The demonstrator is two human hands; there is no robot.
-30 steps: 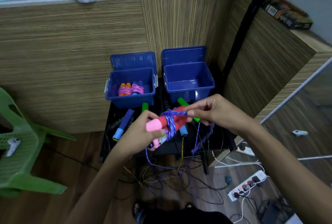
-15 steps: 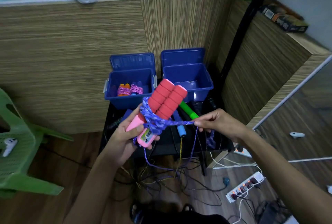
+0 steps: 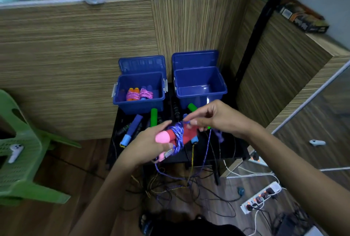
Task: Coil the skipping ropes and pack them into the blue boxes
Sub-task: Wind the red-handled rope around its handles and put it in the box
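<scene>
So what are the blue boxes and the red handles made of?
The blue boxes look like hard, shiny plastic: light glints off the smooth walls. The red handles in the left hand look like soft matte foam, with no shine, though blur makes that a guess. The purple rope looks like braided cord.

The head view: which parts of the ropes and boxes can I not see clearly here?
- Red handles, head view: mostly hidden by the purple cord and both hands.
- Cord end at the right hand: motion blur hides the exact grip.
- Left box: its front wall hides the rope bundles' lower part.
- Floor cords: tangled, too thin to separate.
</scene>
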